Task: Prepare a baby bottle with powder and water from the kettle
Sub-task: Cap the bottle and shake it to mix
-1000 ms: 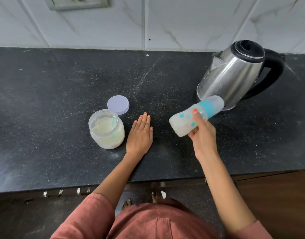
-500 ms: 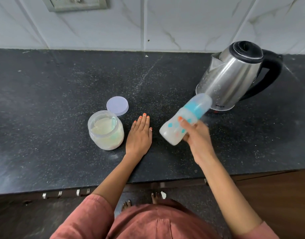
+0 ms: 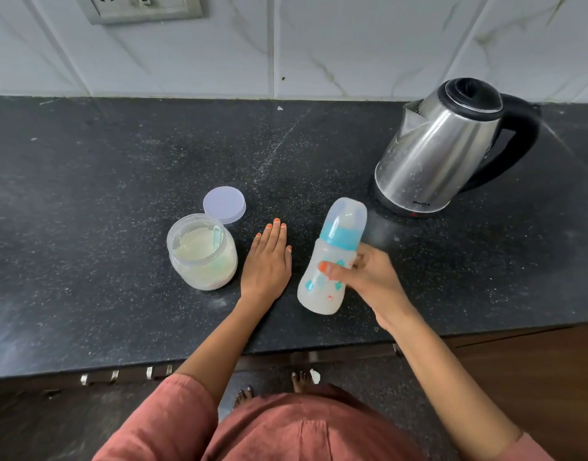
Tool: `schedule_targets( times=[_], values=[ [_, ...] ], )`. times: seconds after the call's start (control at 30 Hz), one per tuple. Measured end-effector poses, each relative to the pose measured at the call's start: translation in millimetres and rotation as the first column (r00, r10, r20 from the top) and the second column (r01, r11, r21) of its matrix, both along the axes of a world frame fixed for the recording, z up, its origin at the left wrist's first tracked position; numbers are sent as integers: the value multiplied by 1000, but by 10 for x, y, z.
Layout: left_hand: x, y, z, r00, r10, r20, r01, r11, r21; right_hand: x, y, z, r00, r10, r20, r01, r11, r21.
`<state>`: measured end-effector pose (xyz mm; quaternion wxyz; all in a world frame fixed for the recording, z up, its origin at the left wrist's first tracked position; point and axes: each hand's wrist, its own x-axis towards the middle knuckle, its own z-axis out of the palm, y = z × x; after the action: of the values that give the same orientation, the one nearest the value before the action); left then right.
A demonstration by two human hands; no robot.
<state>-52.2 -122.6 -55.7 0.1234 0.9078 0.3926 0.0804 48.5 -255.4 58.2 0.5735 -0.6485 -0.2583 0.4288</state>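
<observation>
My right hand (image 3: 369,277) grips a capped baby bottle (image 3: 332,257) with a blue ring and milky white contents, held nearly upright above the counter. My left hand (image 3: 267,261) lies flat on the black counter (image 3: 86,194), palm down, fingers together, holding nothing. Just left of it stands an open clear jar of white powder (image 3: 203,252) with a scoop inside. Its round lilac lid (image 3: 224,204) lies behind the jar. A steel kettle (image 3: 432,154) with a black lid and handle stands at the back right, beyond the bottle.
A white tiled wall with a socket plate (image 3: 139,8) runs behind the counter. The counter's front edge is close to my body, with drawer handles (image 3: 126,375) below it. White powder specks dust the counter around the jar and kettle.
My right hand has swung the bottle from lying tilted toward the kettle to nearly upright, moving it left and toward me. My left hand, the jar and the kettle stayed put.
</observation>
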Motion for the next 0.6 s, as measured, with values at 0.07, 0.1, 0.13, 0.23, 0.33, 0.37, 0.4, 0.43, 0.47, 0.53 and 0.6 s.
schedule_targets(
  times=[0.07, 0.1, 0.13, 0.23, 0.33, 0.37, 0.4, 0.43, 0.47, 0.53, 0.6],
  values=[
    [-3, -2, 8, 1000, 3, 4, -3, 1000, 3, 54, 32, 31, 990, -119, -72, 123, 991, 50],
    [-4, -6, 12, 1000, 4, 7, -4, 1000, 6, 103, 62, 58, 960, -221, -174, 238, 968, 84],
    [-7, -10, 14, 1000, 4, 9, -5, 1000, 9, 154, 103, 76, 910, -311, -275, 351, 930, 112],
    [-8, -11, 20, 1000, 2, 7, -2, 1000, 7, 172, 144, 67, 875, -374, -308, 428, 894, 131],
    [-4, -2, 19, 1000, -3, -4, 3, 1000, -7, 22, 60, 35, 993, -107, -59, 109, 994, 29],
    [-4, -2, 18, 1000, -3, -4, 3, 1000, -10, 0, 31, 26, 999, -39, -12, 39, 999, 3],
    [-4, -2, 17, 1000, -1, -2, 1, 1000, -11, 6, 24, 25, 999, -36, -1, 36, 999, 5],
    [-5, -3, 19, 1000, 0, 0, 0, 1000, -10, 34, 39, 24, 995, -94, -31, 95, 995, 24],
    [-5, -4, 20, 1000, 1, 3, -1, 1000, -6, 77, 67, 36, 976, -187, -112, 194, 980, 51],
    [-3, -8, 21, 1000, 3, 10, -3, 1000, 2, 176, 139, 59, 876, -354, -328, 412, 903, 124],
    [-2, -10, 22, 1000, 2, 13, -2, 1000, 3, 195, 171, 38, 842, -395, -366, 472, 869, 147]
  ],
)
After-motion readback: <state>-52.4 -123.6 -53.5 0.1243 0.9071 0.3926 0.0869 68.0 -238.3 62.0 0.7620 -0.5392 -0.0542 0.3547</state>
